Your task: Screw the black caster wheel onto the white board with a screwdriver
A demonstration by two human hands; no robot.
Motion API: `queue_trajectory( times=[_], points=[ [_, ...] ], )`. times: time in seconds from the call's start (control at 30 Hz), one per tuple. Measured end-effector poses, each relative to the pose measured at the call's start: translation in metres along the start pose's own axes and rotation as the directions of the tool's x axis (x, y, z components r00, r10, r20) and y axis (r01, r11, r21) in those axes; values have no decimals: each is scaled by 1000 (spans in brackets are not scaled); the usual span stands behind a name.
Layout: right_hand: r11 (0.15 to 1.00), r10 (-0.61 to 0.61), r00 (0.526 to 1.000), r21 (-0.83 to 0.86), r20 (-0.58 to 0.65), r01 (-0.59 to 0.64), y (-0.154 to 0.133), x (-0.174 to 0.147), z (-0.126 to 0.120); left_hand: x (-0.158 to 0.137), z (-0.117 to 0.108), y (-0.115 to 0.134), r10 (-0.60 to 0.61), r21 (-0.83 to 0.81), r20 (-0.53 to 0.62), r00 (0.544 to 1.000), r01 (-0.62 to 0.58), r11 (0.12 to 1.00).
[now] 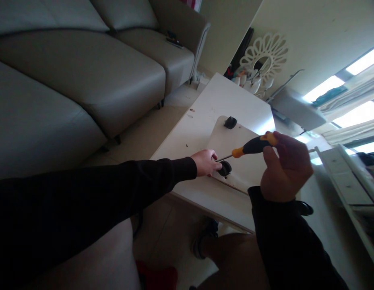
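Observation:
My right hand (285, 167) grips the yellow end of a screwdriver (255, 146) with a black and yellow handle. Its metal shaft slants down to the left, and the tip meets the fingertips of my left hand (205, 162). Those fingers are pinched together beside a black caster (225, 168); what is between them is too small to make out. The caster sits near the edge of a pale board (247, 167) with rounded corners, which lies flat on a white table (199, 129). A second black caster (230, 122) is at the board's far corner.
A small dark piece (187, 145) lies on the tabletop left of the board. Along the left runs a grey sofa (129, 68) with dark objects on its far seat. White drawers (345, 177) stand at right. At the back is a white petal-framed mirror (265, 58).

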State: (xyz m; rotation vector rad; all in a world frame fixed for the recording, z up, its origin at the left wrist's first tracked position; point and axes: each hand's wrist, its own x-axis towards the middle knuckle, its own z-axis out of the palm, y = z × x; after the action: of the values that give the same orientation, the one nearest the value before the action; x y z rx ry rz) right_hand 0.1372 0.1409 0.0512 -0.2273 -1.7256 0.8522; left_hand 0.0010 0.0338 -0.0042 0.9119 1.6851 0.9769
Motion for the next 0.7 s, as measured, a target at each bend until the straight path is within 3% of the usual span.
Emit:
queue_trajectory(
  times=[0.33,0.7],
  points=[
    [996,45,998,-71,-34,-47,-1,2,-1,1,-11,5,-182,-327,97,979,203,923],
    [1000,-21,999,23,48,20,2,1,-1,10,-7,-15,-211,-408,148,966,254,877]
  ],
)
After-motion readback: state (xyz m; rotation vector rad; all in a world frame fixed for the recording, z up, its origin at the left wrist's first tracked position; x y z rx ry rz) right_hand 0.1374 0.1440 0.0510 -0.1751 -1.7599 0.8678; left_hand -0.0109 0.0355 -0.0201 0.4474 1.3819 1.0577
